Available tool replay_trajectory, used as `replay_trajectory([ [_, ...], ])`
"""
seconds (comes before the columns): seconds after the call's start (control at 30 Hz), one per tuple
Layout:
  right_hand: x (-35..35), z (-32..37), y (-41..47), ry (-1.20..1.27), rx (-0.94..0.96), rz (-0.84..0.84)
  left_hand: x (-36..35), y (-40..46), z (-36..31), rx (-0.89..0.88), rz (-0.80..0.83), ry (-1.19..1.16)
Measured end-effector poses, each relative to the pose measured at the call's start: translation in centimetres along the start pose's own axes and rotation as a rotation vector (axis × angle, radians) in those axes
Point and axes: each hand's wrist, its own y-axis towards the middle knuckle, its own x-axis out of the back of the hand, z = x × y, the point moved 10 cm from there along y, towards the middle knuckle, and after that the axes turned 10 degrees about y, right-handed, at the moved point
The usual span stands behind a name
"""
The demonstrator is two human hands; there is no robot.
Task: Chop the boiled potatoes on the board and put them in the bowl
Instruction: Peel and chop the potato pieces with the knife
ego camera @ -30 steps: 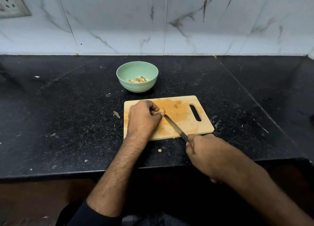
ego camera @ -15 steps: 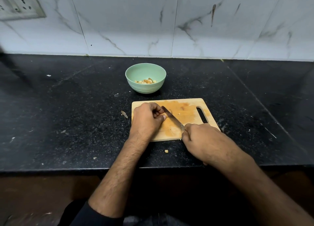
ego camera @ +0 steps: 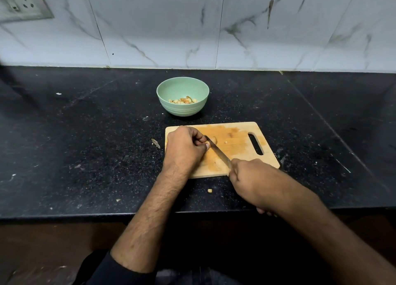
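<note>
A black speckled counter runs the full width of the view, backed by a wall of white marble-look tiles with a switch plate at the upper left. On the counter, near its front edge, lies a pale wooden board with a slot handle at its right end and orange-brown smears across its top. Just behind the board, apart from it, stands a light green bowl with a small heap of chopped potato pieces in its bottom.

The left hand rests on the left part of the board, fingers curled down around a small piece of potato, most of which is hidden under the fingers. The right hand is closed around the handle of a knife at the board's near edge; the blade slants up and left across the board, its tip right beside the left fingertips and the potato. A tiny crumb lies on the board just right of the blade. On the counter, a scrap of peel lies just left of the board, and a small potato bit lies in front of it, between the forearms.
</note>
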Motion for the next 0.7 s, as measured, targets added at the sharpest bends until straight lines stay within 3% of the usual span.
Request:
replay_trajectory([
  [0.33,0.4,-1.5,-3.4,0.010,-0.031,0.056,0.8,-1.2,-0.1,-0.019,-0.084,-0.043],
  [0.7,2.5,-1.6,-1.5,0.068,-0.006,-0.268,0.5,-1.5,0.5,-0.080,-0.069,-0.053],
])
